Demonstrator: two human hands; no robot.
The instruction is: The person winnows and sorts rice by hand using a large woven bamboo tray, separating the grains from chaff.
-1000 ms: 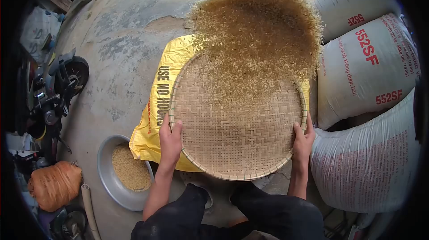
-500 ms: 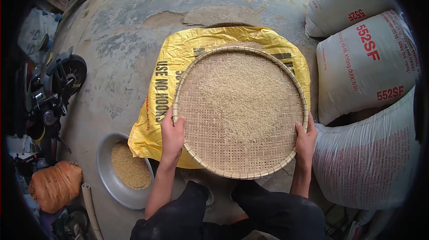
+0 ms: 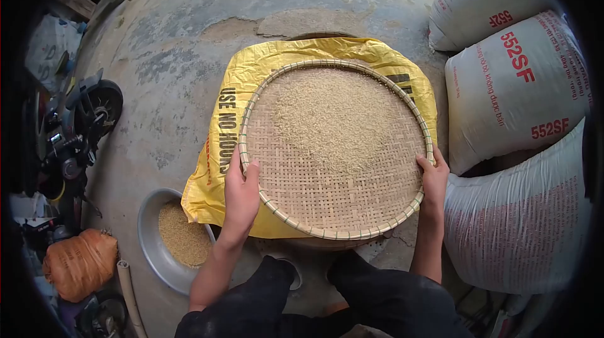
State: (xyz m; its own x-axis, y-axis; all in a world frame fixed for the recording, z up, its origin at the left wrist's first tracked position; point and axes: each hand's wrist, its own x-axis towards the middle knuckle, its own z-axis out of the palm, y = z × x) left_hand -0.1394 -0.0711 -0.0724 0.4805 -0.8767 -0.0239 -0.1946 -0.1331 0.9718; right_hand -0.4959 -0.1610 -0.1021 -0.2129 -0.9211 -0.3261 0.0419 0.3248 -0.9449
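Observation:
A round woven bamboo winnowing tray is held up in front of me, over a yellow sack spread below it. Pale grain lies heaped across the tray's far and middle part, leaving the near weave bare. My left hand grips the rim at the left, thumb on the inner side. At the right rim my right hand is closed the same way, its thumb over the edge. The fingers under the rim are partly hidden.
A metal basin with darker grain stands at my lower left. Full white sacks are piled along the right. On the left are a motorbike, an orange bag and a pipe.
Both hands have shifted the tray slightly away and to the left, with its near edge higher in view. The grain has slid toward the far side, baring more weave near me.

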